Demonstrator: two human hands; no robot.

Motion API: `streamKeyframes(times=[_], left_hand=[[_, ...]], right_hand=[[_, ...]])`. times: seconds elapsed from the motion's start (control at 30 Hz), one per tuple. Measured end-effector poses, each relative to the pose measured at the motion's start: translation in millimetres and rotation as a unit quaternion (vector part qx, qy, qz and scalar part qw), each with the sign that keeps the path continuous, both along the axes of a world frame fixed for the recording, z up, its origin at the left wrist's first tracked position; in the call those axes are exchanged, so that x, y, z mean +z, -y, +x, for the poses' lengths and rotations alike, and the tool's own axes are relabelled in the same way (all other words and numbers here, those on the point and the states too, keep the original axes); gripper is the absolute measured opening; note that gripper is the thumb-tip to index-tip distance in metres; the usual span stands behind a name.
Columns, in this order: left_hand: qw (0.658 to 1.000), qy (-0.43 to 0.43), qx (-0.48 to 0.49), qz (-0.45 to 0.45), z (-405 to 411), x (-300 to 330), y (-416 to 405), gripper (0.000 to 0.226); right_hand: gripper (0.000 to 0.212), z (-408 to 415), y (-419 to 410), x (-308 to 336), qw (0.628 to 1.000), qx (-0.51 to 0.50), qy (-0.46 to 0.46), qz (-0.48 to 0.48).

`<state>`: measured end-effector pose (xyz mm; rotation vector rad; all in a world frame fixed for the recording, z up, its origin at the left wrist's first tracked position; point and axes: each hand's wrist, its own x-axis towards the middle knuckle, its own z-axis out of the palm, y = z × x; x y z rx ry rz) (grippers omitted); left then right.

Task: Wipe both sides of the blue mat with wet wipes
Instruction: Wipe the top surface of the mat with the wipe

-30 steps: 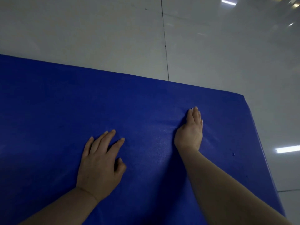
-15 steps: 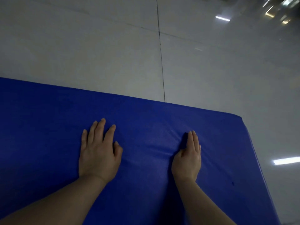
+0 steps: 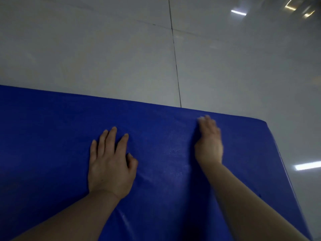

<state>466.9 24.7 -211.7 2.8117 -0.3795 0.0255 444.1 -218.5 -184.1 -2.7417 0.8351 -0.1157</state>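
Mat, blue [image 3: 52,136], lies flat on the grey tiled floor [image 3: 104,58], filling the near half, far-right corner in view. Left hand [image 3: 109,164] rests palm-down on it, fingers straight & spread. Right hand [image 3: 209,141] (blurred) on mat nearer the far edge, fingers straight & together. Hands well apart.

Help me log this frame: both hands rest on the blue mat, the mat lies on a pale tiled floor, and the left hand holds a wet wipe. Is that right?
Not quite. In the head view the left hand lies flat with fingers spread and holds nothing; no wet wipe is visible. The rest stands: the right hand also rests on the blue mat, which lies on the pale tiled floor.
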Motion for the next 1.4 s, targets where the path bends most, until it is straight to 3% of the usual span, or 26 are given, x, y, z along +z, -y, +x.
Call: streamKeyframes(times=[0.07,0.1,0.17,0.23,0.3,0.37,0.5,0.57,0.67,0.73,0.8,0.87,0.97,1.0,1.07,1.13,1.2,1.3,1.4], left_hand=[[1.0,0.003,-0.005,-0.002,1,0,1,0.057],[1.0,0.004,-0.005,-0.001,1,-1,1,0.057],[1.0,0.007,-0.004,0.002,1,0,0,0.057],[1.0,0.008,-0.003,0.006,1,2,1,0.057],[1.0,0.007,-0.003,0.008,2,3,1,0.057],[1.0,0.006,-0.003,0.004,3,3,1,0.057],[1.0,-0.001,-0.009,0.008,3,2,1,0.057],[1.0,-0.003,-0.011,0.014,4,2,0,0.057],[1.0,-0.008,-0.011,0.028,5,4,1,0.058],[0.999,-0.005,-0.013,0.032,5,4,1,0.058],[0.999,0.002,-0.015,0.029,5,4,0,0.057],[1.0,0.004,-0.018,0.023,5,3,0,0.056],[1.0,0.003,-0.016,0.026,5,2,0,0.057],[0.999,0.002,-0.016,0.028,5,2,1,0.057],[0.999,0.0,-0.018,0.034,6,3,1,0.057],[0.999,0.001,-0.018,0.041,6,3,1,0.057],[0.999,0.003,-0.022,0.045,7,3,1,0.057],[0.999,-0.006,-0.018,0.035,7,3,1,0.058],[1.0,-0.007,-0.016,0.019,5,1,1,0.058]], right_hand=[[0.074,-1,16,4,0.993,-0.116,-0.02,0.002],[0.073,6,0,3,0.996,-0.09,-0.014,0.01],[0.071,23,-53,-4,0.997,0.071,0.008,0.042],[0.073,37,-92,-7,0.968,0.239,0.024,0.071],[0.077,44,-83,-6,0.952,0.302,0.031,0.049],[0.08,38,-37,-6,0.972,0.232,0.015,0.026],[0.077,23,16,4,0.999,-0.035,-0.006,0.015],[0.075,39,-13,6,0.999,0.003,0.001,0.039],[0.077,61,-67,2,0.972,0.227,-0.005,0.064],[0.081,65,-59,0,0.955,0.294,-0.021,0.039],[0.083,55,-15,1,0.969,0.244,-0.034,0.021],[0.082,38,27,7,0.993,0.112,-0.042,0.009],[0.076,38,25,11,0.999,-0.021,-0.034,0.011],[0.075,45,5,11,0.999,0.0,-0.022,0.026],[0.074,62,-48,8,0.988,0.139,0.0,0.068],[0.07,72,-103,2,0.945,0.31,0.005,0.1],[0.069,75,-118,-2,0.915,0.396,-0.009,0.075],[0.081,62,-60,-3,0.945,0.325,0.017,0.041],[0.088,23,27,0,0.984,0.176,-0.01,0.004]])
